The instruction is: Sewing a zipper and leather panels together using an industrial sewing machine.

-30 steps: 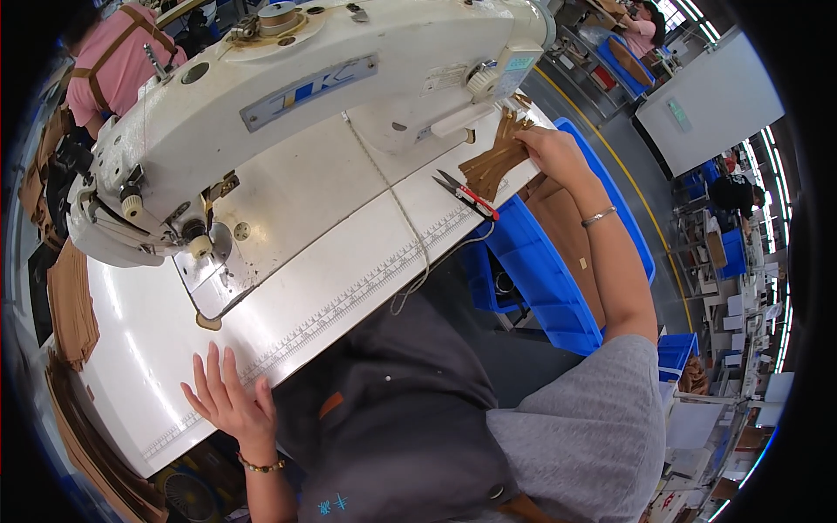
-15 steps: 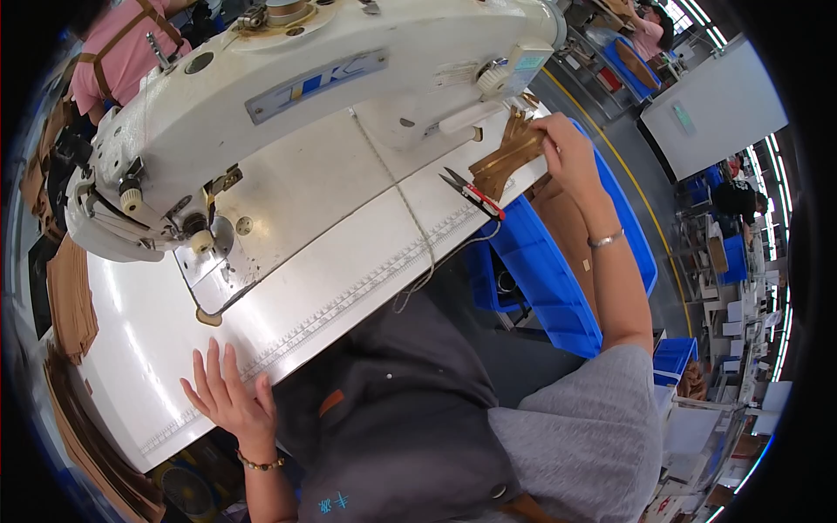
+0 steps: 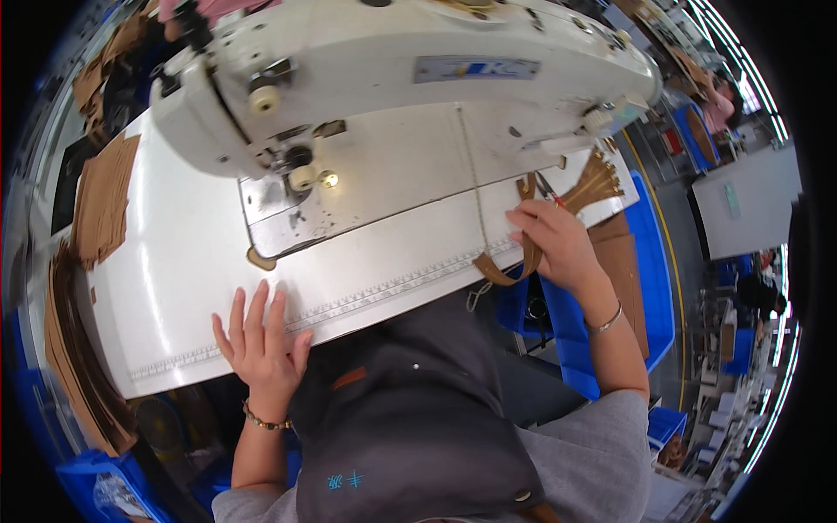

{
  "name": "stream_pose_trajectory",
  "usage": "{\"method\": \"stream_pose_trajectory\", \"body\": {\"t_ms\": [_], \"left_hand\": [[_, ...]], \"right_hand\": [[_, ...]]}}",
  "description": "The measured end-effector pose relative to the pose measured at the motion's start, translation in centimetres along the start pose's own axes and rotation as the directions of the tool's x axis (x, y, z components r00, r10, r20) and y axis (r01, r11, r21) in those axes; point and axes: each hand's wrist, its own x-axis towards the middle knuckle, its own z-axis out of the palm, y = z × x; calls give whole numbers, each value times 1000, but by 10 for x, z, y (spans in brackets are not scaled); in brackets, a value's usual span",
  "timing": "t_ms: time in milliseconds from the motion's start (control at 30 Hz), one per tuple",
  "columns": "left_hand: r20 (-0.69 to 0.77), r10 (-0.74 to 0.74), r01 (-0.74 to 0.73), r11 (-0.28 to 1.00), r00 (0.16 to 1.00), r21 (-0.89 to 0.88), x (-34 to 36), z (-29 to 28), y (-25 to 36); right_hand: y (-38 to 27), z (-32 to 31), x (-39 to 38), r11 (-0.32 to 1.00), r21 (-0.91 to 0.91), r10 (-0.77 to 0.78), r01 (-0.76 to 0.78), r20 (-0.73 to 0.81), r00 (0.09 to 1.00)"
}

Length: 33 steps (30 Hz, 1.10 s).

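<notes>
My left hand (image 3: 264, 350) rests with spread fingers on the front edge of the white sewing table (image 3: 349, 270), holding nothing. Over the right part of that table, my right hand (image 3: 560, 246) pinches a brown zipper (image 3: 501, 274); its lower end curls leftward across the printed ruler strip. Behind the right hand lies a fanned bundle of brown zippers (image 3: 596, 185) with gold-coloured teeth. Red-handled thread snips (image 3: 547, 188) lie between the bundle and the held zipper, partly hidden by the hand. The white sewing machine (image 3: 366, 74) spans the table's far side.
Stacked brown pieces (image 3: 105, 200) lie at the table's left end, with more brown sheets (image 3: 74, 349) beside it. A blue bin (image 3: 652, 261) holding brown pieces stands at the right. A cord (image 3: 475, 192) crosses the tabletop. Other people work farther off.
My right hand has drawn one zipper leftward and nearer, away from the bundle. My left hand stays spread at the table edge. The head view has shifted, moving the machine rightward in the picture.
</notes>
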Motion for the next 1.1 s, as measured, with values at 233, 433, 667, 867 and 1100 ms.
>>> {"method": "stream_pose_trajectory", "body": {"t_ms": [233, 433, 667, 867, 1100], "left_hand": [[6, 24, -24, 998, 1000, -59, 0, -7, -3], [220, -72, 167, 878, 973, -449, 19, -30, -14], [-85, -233, 226, 970, 969, -85, 72, -34, -168], [-102, -426, 435, 842, 899, 320, 114, -9, -327], [75, -688, 601, 677, 722, 425, 127, 12, -371]], "right_hand": [[-14, 0, 32, 985, -122, 115, -123, -72, 991], [-72, 2, 34, 981, 174, -55, 85, -168, 984], [-144, 73, 86, 789, 317, -423, 527, -343, 839], [-149, 88, 101, 844, 247, -391, 476, -323, 862], [-147, 88, 101, 849, 229, -407, 477, -293, 865]]}}
